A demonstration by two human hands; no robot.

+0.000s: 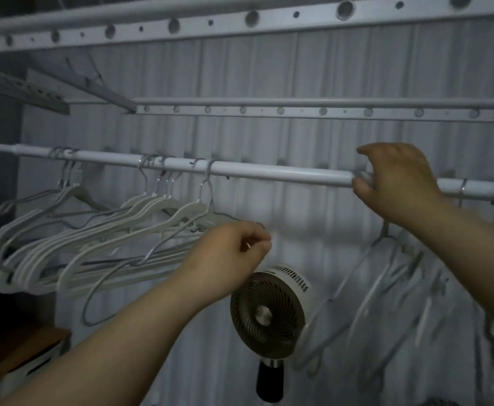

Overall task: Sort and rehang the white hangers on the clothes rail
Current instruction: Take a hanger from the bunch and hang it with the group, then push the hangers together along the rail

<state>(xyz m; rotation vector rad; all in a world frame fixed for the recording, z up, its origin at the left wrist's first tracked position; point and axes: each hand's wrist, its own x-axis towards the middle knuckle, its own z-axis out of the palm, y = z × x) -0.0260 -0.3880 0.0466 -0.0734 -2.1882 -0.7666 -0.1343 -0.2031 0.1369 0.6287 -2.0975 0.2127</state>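
Pleated white curtain (269, 77) fills the background. Drying rack (251, 19) overhead at 12 o'clock, with flat bars full of round holes and a second bar lower down behind it. White rail (269, 170) crosses the frame from 9 o'clock to 3 o'clock, dipping slightly to the right. Left bunch of hangers (64, 244) hangs from the rail at 9 o'clock: white ones packed close in two clusters, shoulders fanned down toward 8 o'clock, plus one thin grey wire hanger (108, 288) looping lowest at the front. Right bunch of hangers (386, 288) at 4 o'clock is motion-blurred and tilted; count unclear. Round fan (266, 312) on a dark stand at 6 o'clock, grille facing the camera, between the two bunches and below the rail. Wooden surface (20, 347) at 7 o'clock, dim. Right hand (398, 183) at 2 o'clock wraps the rail, fingers over the top, thumb underneath, covering a hanger hook there; the right bunch's neck drops just below the palm. Left hand (234, 250) at centre, below the rail and above the fan, fingers curled with the thumb pressed to the forefinger, pinching at the right-hand tips of the left bunch; cannot tell which hanger. Two more hooks (462, 189) sit on the rail at 3 o'clock.
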